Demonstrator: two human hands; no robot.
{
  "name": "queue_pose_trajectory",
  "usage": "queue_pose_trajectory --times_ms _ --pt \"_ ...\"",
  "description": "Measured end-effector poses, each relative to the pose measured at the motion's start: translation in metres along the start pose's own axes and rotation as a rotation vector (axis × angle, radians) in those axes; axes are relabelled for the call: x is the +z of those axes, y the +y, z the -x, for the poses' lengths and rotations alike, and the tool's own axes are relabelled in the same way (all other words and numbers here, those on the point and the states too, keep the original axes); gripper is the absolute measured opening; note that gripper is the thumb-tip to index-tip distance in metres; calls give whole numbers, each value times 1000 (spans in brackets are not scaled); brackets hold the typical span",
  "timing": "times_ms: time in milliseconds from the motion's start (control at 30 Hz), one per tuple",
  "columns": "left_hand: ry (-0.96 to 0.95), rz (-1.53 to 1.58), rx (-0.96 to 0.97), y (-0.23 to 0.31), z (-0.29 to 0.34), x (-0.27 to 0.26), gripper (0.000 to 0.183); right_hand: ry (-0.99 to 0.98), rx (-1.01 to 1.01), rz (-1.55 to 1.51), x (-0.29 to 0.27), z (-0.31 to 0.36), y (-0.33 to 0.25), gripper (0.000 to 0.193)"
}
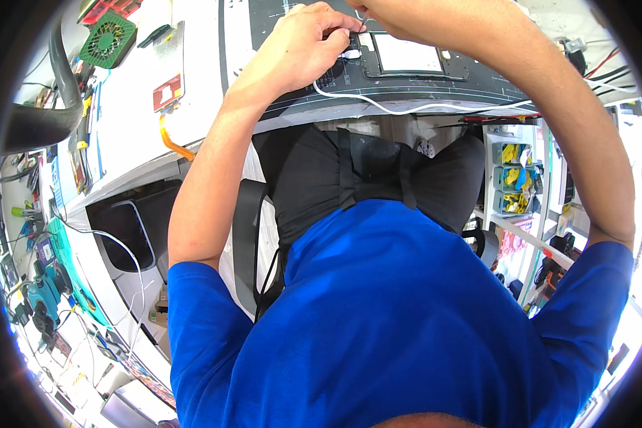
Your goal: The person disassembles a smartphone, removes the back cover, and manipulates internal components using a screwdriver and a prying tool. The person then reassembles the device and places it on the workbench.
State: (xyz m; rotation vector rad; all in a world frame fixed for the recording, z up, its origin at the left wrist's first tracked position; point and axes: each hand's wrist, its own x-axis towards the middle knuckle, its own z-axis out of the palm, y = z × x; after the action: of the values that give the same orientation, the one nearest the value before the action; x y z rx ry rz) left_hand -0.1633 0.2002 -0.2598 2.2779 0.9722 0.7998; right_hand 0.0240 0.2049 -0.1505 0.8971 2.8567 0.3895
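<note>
My left hand (310, 46) rests over the dark work mat (278, 105), its thumb and index finger bent toward each other beside an opened flat device (410, 55) with a black frame and a pale rectangular panel. Below those fingertips sits a small white piece (351, 53); whether they grip anything is hidden. At the top edge my right hand (379, 8) is closed and partly cut off. A thin dark tip shows under its fingers, close to my left index finger, but what it belongs to is out of sight.
A white cable (406, 111) runs along the bench's front edge. Left of the mat are a green fan (108, 40), a flat metallic plate (172, 68) and an orange ribbon cable (172, 143) over the edge. A thick black curved arm (60, 85) stands farther left. Bins (515, 178) are at right.
</note>
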Motion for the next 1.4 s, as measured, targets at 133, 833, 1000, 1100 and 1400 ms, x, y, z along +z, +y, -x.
queue_pose_trajectory --times_ms 133,833,1000,1100,1400 --pt "16 -49 -40 5 2 0 25 -48 -4 -10 6 -6 2 18" --pt "215 -355 -165 32 47 38 75 -385 31 -38 -13 -35 5 27" --pt "205 -346 -152 33 42 40 75 -367 35 7 -11 -31 5 26" --pt "196 -334 -184 33 44 38 75 -332 32 -62 -20 -32 1 26" --pt "183 -345 -229 35 46 36 77 -433 64 -47 -22 -39 -2 26"
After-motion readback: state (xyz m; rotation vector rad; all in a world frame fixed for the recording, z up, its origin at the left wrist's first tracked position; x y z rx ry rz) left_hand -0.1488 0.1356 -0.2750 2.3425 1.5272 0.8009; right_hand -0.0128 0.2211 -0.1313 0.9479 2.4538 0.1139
